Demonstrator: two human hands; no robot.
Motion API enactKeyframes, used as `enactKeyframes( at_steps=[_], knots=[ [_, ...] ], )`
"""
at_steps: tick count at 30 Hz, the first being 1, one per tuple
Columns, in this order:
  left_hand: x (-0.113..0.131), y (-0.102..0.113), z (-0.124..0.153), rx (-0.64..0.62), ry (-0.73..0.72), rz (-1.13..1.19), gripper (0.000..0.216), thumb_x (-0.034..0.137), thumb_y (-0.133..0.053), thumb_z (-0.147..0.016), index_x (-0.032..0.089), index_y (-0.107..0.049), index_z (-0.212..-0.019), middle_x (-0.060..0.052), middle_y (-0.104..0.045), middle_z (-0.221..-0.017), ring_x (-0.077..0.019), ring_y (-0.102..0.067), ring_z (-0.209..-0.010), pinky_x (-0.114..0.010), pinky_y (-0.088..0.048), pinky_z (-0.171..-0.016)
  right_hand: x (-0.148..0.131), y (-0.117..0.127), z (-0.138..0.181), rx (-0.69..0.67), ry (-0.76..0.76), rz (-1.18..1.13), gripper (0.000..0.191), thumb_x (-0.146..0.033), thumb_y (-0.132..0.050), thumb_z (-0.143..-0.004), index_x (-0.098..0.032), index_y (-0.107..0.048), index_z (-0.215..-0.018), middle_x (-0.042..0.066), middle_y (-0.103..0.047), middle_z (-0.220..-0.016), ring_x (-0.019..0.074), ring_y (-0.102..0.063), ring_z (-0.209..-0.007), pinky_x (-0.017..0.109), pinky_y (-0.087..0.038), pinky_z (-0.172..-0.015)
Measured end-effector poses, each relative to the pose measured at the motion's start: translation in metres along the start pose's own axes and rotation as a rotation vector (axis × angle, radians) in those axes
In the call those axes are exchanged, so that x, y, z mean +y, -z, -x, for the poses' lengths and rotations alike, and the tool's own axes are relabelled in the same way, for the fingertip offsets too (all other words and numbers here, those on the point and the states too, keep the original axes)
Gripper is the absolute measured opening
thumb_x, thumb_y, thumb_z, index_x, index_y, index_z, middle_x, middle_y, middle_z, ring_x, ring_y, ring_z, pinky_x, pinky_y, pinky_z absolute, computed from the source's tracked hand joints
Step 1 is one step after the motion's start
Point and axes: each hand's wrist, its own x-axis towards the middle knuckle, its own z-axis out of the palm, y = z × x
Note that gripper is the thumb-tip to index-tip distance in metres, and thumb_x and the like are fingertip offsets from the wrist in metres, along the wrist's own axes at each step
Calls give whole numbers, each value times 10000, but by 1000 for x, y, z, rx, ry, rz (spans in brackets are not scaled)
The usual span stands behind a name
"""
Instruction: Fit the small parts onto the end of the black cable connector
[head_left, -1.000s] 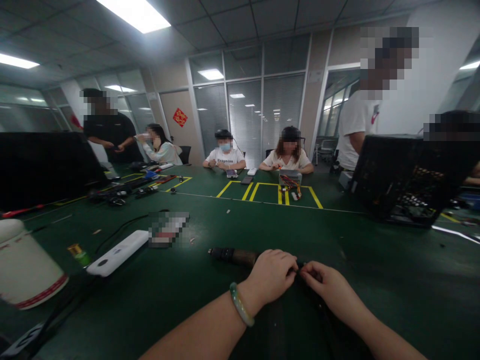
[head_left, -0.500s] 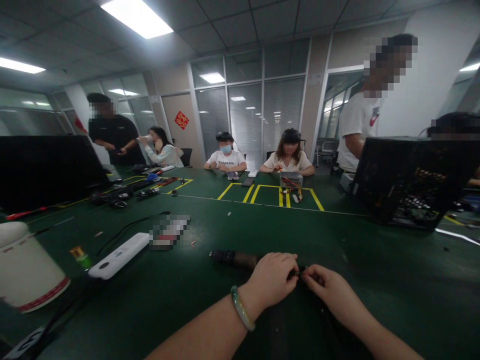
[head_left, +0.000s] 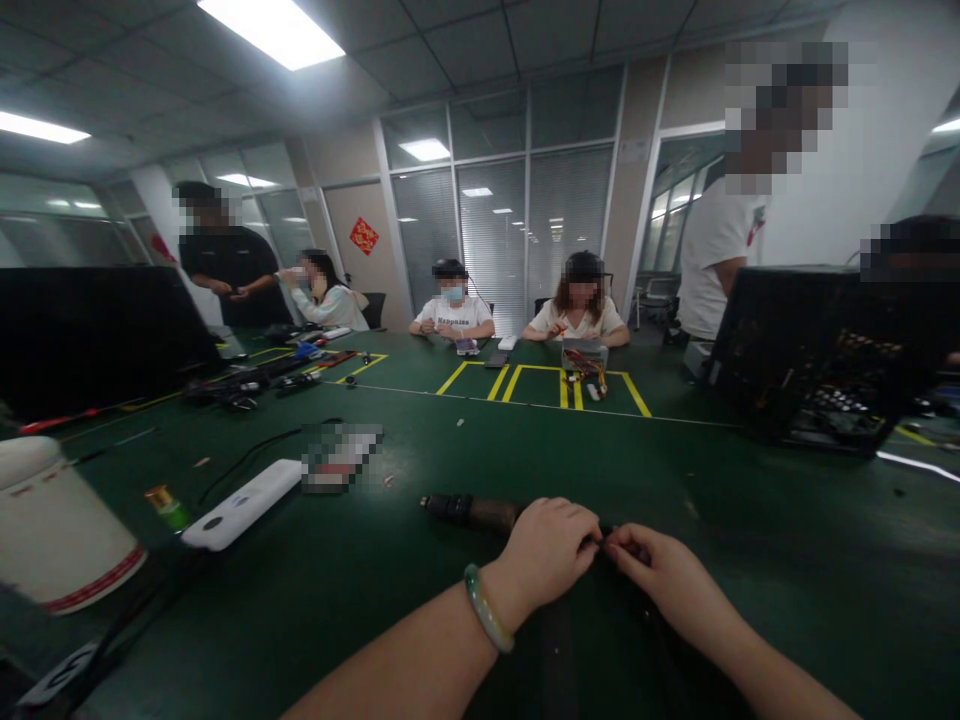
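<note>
A dark electric screwdriver (head_left: 484, 513) lies across the green table, its black nose pointing left. My left hand (head_left: 551, 552), with a jade bangle (head_left: 486, 610) on the wrist, is wrapped over the tool's rear part. Close by on the right, my right hand (head_left: 667, 575) has thumb and fingers pinched at the screwdriver's back end. Whatever sits between those fingertips is too small and dark to make out; a dark cord (head_left: 651, 618) seems to run down below that hand.
Left of me stand a white cup (head_left: 67, 530), a white power strip (head_left: 244, 505) and a small green bottle (head_left: 169, 508). A black computer case (head_left: 817, 360) is at the right, a black monitor (head_left: 105, 340) at the left. Across the table, co-workers sit near a power supply (head_left: 583, 355).
Both hands stay at the screwdriver's rear end, with the fingertips slightly closer together. The view has shifted a little. At far left, the standing person's hands have moved slightly.
</note>
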Motion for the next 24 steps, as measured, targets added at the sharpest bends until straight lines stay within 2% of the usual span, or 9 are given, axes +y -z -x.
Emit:
enactKeyframes(
  at_steps=[5, 11, 24],
  knots=[
    [0, -1, 1, 23, 12, 22, 64, 192, -581, -872, 205, -610, -928, -9, -664, -1004, -187, -596, -960, -349, -431, -885, 2, 0, 1, -3, -8, 3, 255, -411, -485, -910, -237, -671, -899, -10, -692, -778, 178, -627, -695, 238, -410, -583],
    [-1, 0, 2, 37, 15, 39, 115, 236, -600, -870, 199, -609, -980, -37, -601, -1225, -205, -555, -1094, -367, -422, -952, 1, 0, -1, 16, 5, 17, 217, -370, -513, -893, -230, -675, -859, -12, -674, -751, 174, -610, -688, 233, -392, -580],
    [-1, -1, 0, 18, 3, -10, 87, 212, -608, -870, 216, -616, -957, 6, -664, -1045, -175, -589, -983, -337, -427, -901, -2, 2, 1, -8, -18, -4, 246, -384, -489, -906, -227, -677, -883, -1, -696, -792, 182, -628, -715, 242, -411, -599]
  ],
)
